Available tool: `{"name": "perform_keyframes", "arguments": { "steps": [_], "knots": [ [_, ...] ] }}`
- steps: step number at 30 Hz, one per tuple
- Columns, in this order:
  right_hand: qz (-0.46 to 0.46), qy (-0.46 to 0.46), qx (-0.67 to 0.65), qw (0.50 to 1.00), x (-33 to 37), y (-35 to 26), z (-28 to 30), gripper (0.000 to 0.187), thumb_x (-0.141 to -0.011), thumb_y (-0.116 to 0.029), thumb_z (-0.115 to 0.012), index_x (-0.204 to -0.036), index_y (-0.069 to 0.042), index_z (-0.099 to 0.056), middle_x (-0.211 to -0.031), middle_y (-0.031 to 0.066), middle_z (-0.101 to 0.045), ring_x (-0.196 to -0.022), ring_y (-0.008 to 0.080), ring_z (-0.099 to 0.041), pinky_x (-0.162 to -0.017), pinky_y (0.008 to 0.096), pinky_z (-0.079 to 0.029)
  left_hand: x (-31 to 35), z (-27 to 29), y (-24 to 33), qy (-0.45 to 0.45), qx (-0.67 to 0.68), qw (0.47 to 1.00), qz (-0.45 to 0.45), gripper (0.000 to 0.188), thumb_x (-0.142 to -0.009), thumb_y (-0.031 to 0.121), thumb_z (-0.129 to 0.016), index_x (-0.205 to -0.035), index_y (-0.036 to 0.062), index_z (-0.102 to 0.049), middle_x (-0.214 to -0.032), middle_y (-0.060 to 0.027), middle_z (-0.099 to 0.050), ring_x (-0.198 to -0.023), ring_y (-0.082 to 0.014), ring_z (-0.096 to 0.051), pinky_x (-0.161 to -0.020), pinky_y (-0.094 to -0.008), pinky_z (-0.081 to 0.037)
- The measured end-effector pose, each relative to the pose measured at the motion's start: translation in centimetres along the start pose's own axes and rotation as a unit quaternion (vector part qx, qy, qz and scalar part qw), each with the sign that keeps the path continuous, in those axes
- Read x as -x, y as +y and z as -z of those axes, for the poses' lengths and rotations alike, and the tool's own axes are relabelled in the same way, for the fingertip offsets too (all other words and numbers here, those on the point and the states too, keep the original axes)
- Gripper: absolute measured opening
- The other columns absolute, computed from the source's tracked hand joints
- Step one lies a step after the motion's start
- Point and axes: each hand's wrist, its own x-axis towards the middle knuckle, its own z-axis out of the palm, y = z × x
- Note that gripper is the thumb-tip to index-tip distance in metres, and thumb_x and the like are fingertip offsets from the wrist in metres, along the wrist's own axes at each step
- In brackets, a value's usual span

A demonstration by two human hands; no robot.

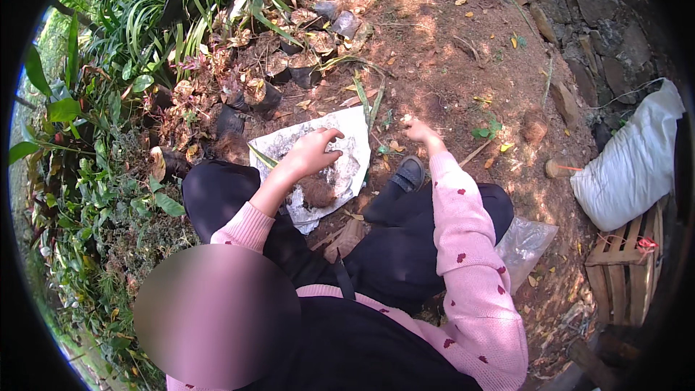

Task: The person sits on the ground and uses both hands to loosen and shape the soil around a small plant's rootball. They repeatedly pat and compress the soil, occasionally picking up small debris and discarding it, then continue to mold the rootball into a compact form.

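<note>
Seen from above, I sit on brown earth in a pink knitted sweater and dark trousers, my two bare hands in the middle of the frame. My left hand [315,153] hovers over a white sheet [354,122], left of centre, its fingers loosely curled with a gap between thumb and fingertips, and I see nothing gripped there. My right hand [420,132] reaches just right of centre, low over the ground, fingers drawn narrow; a pale speck shows at the tips, but I cannot tell whether I hold it. On the lower part of the sheet, near my left wrist, rests a brown fibrous clump [317,192], with grey, crumbly-looking material scattered above it. I judge the clump light, springy and apt to shed, best cupped around its sides with spread fingers. The sheet looks thin and limp, likely to fold and spill, so its bare edges seem the safest hold. Dark plant bags [266,97] crowd the upper left; a stuffed white sack [628,163] leans at the right, above a slatted wooden crate [621,275].
</note>
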Motion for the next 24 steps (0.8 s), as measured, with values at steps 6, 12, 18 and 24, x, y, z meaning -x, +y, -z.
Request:
{"name": "perform_keyframes", "arguments": {
  "steps": [6,12,18,24],
  "knots": [
    [-0.049,0.146,-0.127,0.980,-6.1,2.3,-8.7,0.050,-0.081,-0.033,-0.062,-0.127,-0.014,-0.054,-0.140,0.0140,-0.043,-0.127,0.0328,-0.042,-0.106,0.0407,-0.034,1.0,-1.6,-3.8,-0.017,0.002,1.000,-0.004,0.043,-0.080,0.021,-0.065,-0.116,0.0018,-0.053,-0.109,-0.0214,-0.059,-0.103,-0.0366,-0.057,-0.089,-0.0410,-0.046],
    [-0.156,0.090,-0.104,0.978,-7.7,-2.1,-8.4,0.055,-0.086,-0.040,-0.055,-0.136,-0.021,-0.045,-0.152,0.0055,-0.020,-0.140,0.0282,-0.016,-0.107,0.0638,-0.016,2.5,-2.2,-6.3,-0.023,-0.055,0.997,0.046,0.044,-0.078,0.028,-0.066,-0.114,0.0049,-0.055,-0.104,-0.0187,-0.062,-0.094,-0.0362,-0.061,-0.081,-0.0430,-0.048],
    [-0.096,0.290,-0.283,0.909,-11.5,2.7,-3.5,0.056,-0.086,-0.035,-0.056,-0.129,0.001,-0.049,-0.135,0.0214,-0.046,-0.128,0.0334,-0.040,-0.108,0.0458,-0.029,-0.4,-1.1,-4.4,-0.021,-0.048,0.998,0.027,0.042,-0.079,0.028,-0.064,-0.115,0.0072,-0.053,-0.107,-0.0171,-0.060,-0.100,-0.0345,-0.059,-0.086,-0.0476,-0.045],
    [0.015,0.318,-0.477,0.819,-2.6,-3.4,11.3,0.049,-0.086,-0.032,-0.064,-0.120,0.003,-0.058,-0.118,0.0133,-0.062,-0.112,0.0195,-0.056,-0.097,0.0293,-0.039,0.4,-0.5,-2.6,-0.041,-0.095,0.992,0.067,0.046,-0.083,0.029,-0.061,-0.122,0.0079,-0.050,-0.116,-0.0165,-0.058,-0.107,-0.0346,-0.056,-0.094,-0.0516,-0.040]
  ]
}}
